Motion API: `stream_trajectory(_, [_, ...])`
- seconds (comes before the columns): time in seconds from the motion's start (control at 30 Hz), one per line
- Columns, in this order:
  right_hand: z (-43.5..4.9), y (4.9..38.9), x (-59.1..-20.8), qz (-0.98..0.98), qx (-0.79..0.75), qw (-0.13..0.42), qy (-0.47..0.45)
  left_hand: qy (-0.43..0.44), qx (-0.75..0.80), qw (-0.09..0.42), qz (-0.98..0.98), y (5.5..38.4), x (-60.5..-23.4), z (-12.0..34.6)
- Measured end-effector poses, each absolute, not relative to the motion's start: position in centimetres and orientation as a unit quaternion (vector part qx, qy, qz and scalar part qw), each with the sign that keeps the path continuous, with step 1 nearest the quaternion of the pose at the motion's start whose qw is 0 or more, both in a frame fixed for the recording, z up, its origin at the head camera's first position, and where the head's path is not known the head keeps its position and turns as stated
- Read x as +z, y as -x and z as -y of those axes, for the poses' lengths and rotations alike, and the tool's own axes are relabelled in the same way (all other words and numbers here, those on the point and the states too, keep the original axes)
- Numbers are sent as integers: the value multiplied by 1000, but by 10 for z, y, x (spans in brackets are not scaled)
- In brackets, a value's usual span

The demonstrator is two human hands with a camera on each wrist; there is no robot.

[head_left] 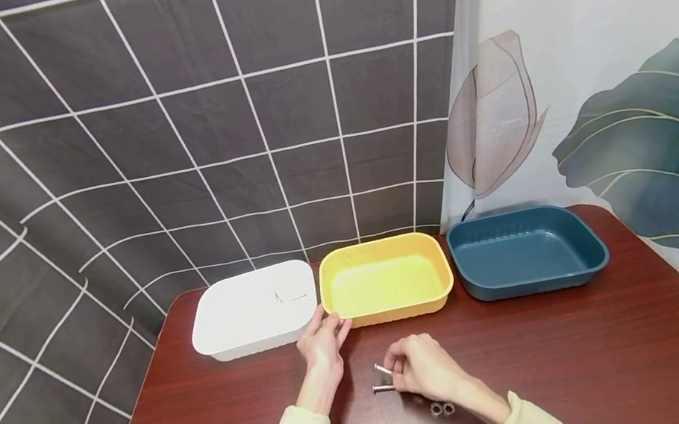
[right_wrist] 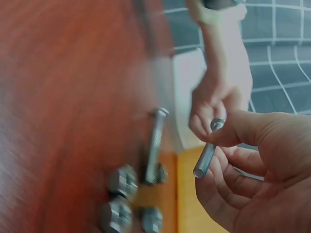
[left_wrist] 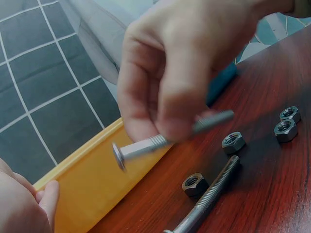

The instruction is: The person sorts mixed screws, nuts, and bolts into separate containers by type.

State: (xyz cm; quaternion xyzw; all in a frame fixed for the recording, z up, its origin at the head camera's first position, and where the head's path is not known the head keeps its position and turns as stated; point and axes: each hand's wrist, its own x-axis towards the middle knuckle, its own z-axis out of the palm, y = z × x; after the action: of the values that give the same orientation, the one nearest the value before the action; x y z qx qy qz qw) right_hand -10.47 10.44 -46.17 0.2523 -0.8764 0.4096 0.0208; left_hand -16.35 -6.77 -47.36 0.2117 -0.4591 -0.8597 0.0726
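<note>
My right hand [head_left: 427,367] pinches a metal bolt [left_wrist: 138,148] between thumb and fingers, a little above the table. The bolt's round head and threaded end stick out on either side of the grip. Below it a second bolt [left_wrist: 209,199] lies on the wood, beside several hex nuts [left_wrist: 234,142]. My left hand [head_left: 322,347] holds the front left corner of the yellow tray [head_left: 398,312], with the thumb against its outer wall. Some of its fingertips are hidden by the rim.
A white tray [head_left: 229,322] with a few small thin pieces inside stands left of the yellow one. On the right is a dark blue tray [head_left: 530,287]. All stand along the back of the reddish-brown table [head_left: 642,340], before a grey tiled-pattern curtain [head_left: 294,106].
</note>
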Motion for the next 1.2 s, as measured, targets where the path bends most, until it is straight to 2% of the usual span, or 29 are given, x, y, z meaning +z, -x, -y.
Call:
stream_trajectory(0.37, [-123, 128, -443, 845, 507, -19, -172, -212, -859, 72, 461, 163, -473, 68])
stream_trajectory(1.2, [-128, 201, -427, 812, 583, -26, 10, -210, -858, 70, 464, 162, -472, 68])
